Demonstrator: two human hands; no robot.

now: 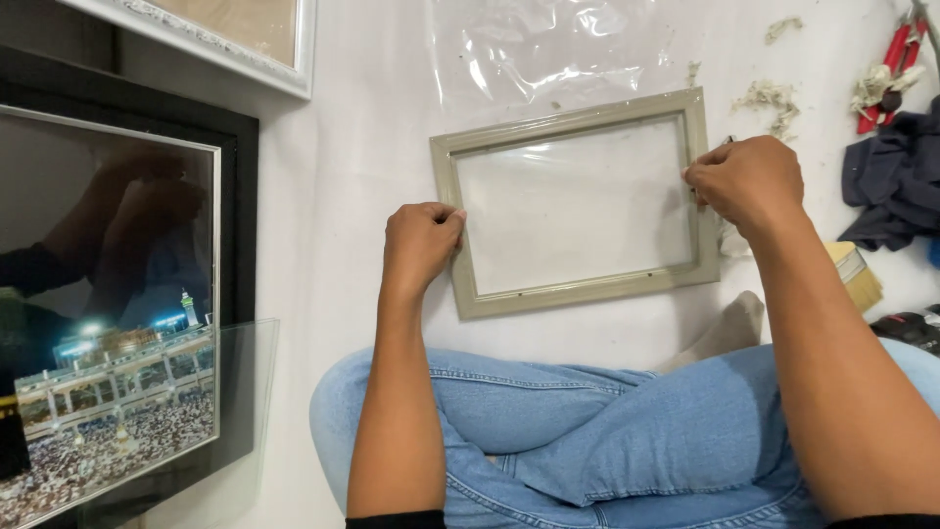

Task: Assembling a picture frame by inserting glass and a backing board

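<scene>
On my feed the white surface fills the view, with a big black-framed picture of a lit-up crowd scene lying at the far left and a clear plastic sheet at the top. The beige picture frame lies flat in the middle, just beyond my crossed legs in blue jeans. My left hand is curled closed against the frame's left rail, and my right hand pinches narrow on its right rail.

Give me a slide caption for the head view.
Both hands, left and right, grip a beige picture frame.
</scene>
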